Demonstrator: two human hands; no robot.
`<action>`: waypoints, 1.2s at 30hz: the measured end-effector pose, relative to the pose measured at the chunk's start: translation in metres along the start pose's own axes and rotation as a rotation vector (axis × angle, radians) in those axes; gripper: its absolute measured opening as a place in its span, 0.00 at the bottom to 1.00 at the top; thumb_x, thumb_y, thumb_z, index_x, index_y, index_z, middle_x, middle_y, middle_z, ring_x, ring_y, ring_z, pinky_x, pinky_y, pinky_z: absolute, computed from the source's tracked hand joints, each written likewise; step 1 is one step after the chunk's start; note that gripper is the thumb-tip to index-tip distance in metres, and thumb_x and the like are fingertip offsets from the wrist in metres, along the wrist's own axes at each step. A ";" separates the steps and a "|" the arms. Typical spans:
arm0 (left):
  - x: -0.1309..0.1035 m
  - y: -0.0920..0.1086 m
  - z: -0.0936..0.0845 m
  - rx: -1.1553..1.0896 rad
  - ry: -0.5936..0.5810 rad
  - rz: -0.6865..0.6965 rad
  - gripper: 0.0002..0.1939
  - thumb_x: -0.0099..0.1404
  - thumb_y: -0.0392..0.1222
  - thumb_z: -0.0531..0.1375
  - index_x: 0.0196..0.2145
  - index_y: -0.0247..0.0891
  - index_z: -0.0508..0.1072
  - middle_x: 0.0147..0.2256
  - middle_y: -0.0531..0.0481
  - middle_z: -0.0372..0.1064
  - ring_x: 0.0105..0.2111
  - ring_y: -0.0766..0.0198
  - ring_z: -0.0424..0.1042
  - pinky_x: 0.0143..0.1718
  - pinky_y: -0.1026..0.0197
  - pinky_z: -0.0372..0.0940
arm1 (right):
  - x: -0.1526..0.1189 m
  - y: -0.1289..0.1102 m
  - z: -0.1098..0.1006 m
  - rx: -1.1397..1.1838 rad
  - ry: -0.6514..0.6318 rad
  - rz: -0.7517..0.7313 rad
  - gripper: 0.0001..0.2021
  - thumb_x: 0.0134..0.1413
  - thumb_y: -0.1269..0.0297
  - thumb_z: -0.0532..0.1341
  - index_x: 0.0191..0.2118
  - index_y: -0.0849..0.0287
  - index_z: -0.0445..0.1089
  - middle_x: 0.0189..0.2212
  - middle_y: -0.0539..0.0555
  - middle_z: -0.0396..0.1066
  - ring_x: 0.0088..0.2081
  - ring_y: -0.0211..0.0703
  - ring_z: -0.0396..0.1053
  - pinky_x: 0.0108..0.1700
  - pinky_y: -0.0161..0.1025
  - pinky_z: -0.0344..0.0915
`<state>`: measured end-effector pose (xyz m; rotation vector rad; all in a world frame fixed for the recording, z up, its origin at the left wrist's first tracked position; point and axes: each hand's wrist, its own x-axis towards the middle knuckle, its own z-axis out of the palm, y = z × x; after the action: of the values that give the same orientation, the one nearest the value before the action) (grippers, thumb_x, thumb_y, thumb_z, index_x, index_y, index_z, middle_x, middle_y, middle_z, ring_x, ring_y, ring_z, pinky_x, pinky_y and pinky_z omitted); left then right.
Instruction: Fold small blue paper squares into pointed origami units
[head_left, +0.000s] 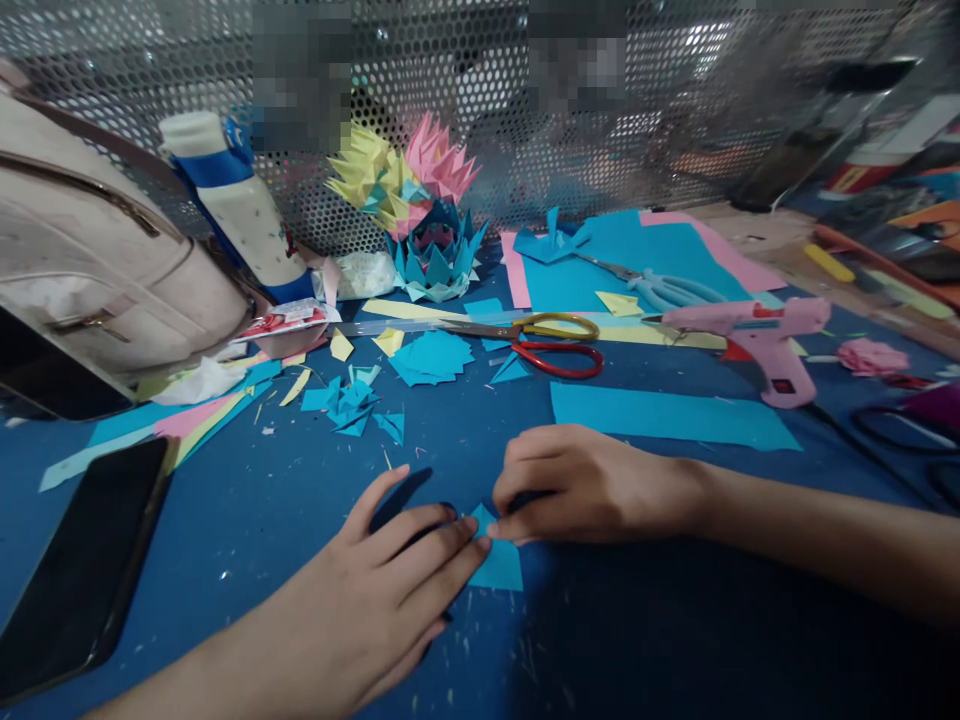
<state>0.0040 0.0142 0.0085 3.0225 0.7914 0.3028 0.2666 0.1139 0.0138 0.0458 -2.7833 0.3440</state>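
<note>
A small piece of blue paper (pixel 501 570), folded to a point at the top, lies on the dark blue table in front of me. My left hand (pixel 409 575) rests on its left side, fingers stretched out and fingertips on the paper, thumb apart. From the right, my right hand (pixel 577 485) meets the paper with curled fingers, their tips closed at its upper right edge. Just beyond are a cluster of folded blue pieces (pixel 349 405) and a stack of blue paper pieces (pixel 431 357). A long blue paper strip (pixel 667 415) lies behind my right hand.
Scissors (pixel 559 343), pliers (pixel 675 290) and a pink glue gun (pixel 772 340) lie farther back. Folded paper flowers (pixel 439 250) stand against a perforated metal panel (pixel 480 70). A phone (pixel 90 560), bottle (pixel 247 215) and bag (pixel 97 220) are at left.
</note>
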 end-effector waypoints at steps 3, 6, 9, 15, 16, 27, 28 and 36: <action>0.000 0.000 0.000 -0.015 -0.010 -0.015 0.23 0.75 0.44 0.52 0.64 0.35 0.62 0.56 0.50 0.67 0.57 0.57 0.61 0.69 0.45 0.18 | -0.002 0.000 0.001 0.008 0.003 0.015 0.12 0.72 0.62 0.52 0.45 0.58 0.72 0.41 0.53 0.73 0.37 0.38 0.64 0.39 0.39 0.57; 0.000 0.000 0.002 -0.041 0.005 -0.032 0.23 0.74 0.45 0.54 0.64 0.36 0.63 0.56 0.50 0.68 0.57 0.58 0.61 0.69 0.46 0.18 | -0.003 -0.001 0.002 -0.018 0.005 0.040 0.12 0.71 0.59 0.53 0.47 0.57 0.71 0.41 0.53 0.72 0.36 0.39 0.63 0.38 0.40 0.56; -0.001 0.001 0.004 -0.052 -0.001 -0.035 0.23 0.74 0.44 0.54 0.64 0.36 0.62 0.56 0.50 0.68 0.57 0.58 0.61 0.69 0.46 0.19 | -0.004 -0.003 0.001 -0.050 -0.005 0.073 0.11 0.70 0.59 0.54 0.48 0.56 0.71 0.40 0.53 0.71 0.35 0.40 0.61 0.37 0.40 0.56; -0.001 0.000 0.002 -0.028 -0.012 -0.025 0.24 0.74 0.44 0.54 0.64 0.36 0.62 0.57 0.48 0.67 0.58 0.57 0.62 0.69 0.44 0.20 | -0.004 0.002 0.003 0.083 0.067 0.077 0.11 0.69 0.62 0.55 0.49 0.58 0.71 0.37 0.53 0.72 0.35 0.39 0.63 0.38 0.38 0.58; -0.001 -0.001 0.001 -0.020 -0.025 -0.021 0.23 0.74 0.43 0.53 0.64 0.36 0.62 0.57 0.48 0.67 0.58 0.57 0.62 0.69 0.45 0.20 | -0.005 0.002 0.004 0.102 0.083 0.078 0.10 0.69 0.62 0.55 0.50 0.58 0.71 0.37 0.53 0.72 0.36 0.39 0.63 0.38 0.38 0.58; 0.001 -0.001 -0.006 0.013 -0.045 -0.001 0.22 0.75 0.40 0.50 0.65 0.37 0.61 0.57 0.50 0.67 0.57 0.59 0.63 0.69 0.46 0.18 | -0.004 0.002 0.005 0.088 0.093 0.063 0.10 0.69 0.63 0.56 0.48 0.59 0.71 0.36 0.54 0.72 0.33 0.39 0.62 0.36 0.39 0.56; 0.002 -0.001 -0.006 0.015 -0.045 -0.001 0.22 0.75 0.40 0.50 0.65 0.37 0.61 0.57 0.50 0.67 0.57 0.60 0.63 0.69 0.46 0.19 | -0.005 0.003 0.005 0.101 0.093 0.065 0.10 0.68 0.63 0.56 0.48 0.58 0.72 0.36 0.54 0.72 0.33 0.39 0.62 0.37 0.38 0.56; 0.000 -0.002 -0.004 -0.019 -0.054 -0.010 0.23 0.75 0.40 0.50 0.65 0.37 0.60 0.58 0.49 0.66 0.58 0.58 0.62 0.69 0.46 0.17 | -0.003 0.005 0.004 0.218 0.125 0.108 0.09 0.68 0.65 0.57 0.43 0.59 0.75 0.34 0.54 0.73 0.33 0.38 0.63 0.36 0.37 0.56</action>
<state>0.0027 0.0155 0.0125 2.9941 0.7945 0.2264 0.2679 0.1182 0.0081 -0.0728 -2.6190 0.6533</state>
